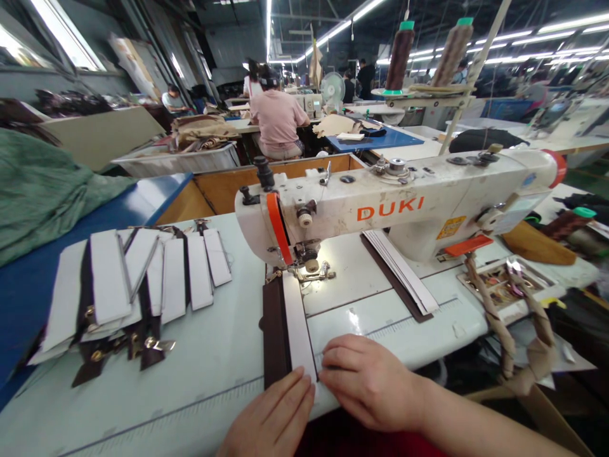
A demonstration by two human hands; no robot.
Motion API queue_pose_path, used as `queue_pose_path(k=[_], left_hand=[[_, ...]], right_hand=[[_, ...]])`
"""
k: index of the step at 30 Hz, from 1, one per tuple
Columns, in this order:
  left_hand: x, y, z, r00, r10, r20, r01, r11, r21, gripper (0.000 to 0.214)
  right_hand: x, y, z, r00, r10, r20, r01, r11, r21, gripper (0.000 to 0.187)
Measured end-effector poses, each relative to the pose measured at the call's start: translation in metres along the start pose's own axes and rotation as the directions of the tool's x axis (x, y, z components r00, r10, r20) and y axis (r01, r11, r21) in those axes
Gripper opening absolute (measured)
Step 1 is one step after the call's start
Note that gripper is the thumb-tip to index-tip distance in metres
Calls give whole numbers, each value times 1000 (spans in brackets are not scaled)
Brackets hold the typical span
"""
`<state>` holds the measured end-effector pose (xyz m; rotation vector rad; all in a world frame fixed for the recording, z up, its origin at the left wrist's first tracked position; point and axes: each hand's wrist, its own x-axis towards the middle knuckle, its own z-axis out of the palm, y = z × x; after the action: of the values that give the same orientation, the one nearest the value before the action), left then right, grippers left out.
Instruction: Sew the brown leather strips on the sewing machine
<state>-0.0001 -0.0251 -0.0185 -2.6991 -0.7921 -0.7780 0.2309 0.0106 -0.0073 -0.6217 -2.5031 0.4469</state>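
A dark brown strip [274, 330] with a white strip [297, 317] along it lies under the presser foot of the white sewing machine [333, 203]. My left hand [273, 412] rests at the near end, its fingers stretched out flat over the white strip. Against the right edge of the same end, my right hand [368, 381] is closed, fingers curled together at the white strip; its thumb is hidden. The machine's lamp lights the area around the presser foot [311, 273].
White-faced dark pieces with metal fittings [143, 279] are heaped on the left. A stack of white and brown strips [399, 273] lies right of the needle. Farther right sits a tray of small parts [504, 285]. Thread cones [399, 57] stand behind; a person in pink [276, 120] sits beyond.
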Motion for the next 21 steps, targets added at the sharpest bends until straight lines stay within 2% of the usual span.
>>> queue_pose_path(k=[4,7,21], left_hand=[[6,-1,-7,1000,20,-1,-20,1000,17,38],[6,0,-7,998,29,47,-30,999,22,38],[-9,1,9,998,10,-55,-12,999,-34,40]], right_hand=[[1,-1,-2,1000,-10,-7,10,1000,-2,23],[2,-2,-3,1000,-17,-16,17,1000,-7,24],[2,-2,-3,998,-33,-45,34,999,6,24]])
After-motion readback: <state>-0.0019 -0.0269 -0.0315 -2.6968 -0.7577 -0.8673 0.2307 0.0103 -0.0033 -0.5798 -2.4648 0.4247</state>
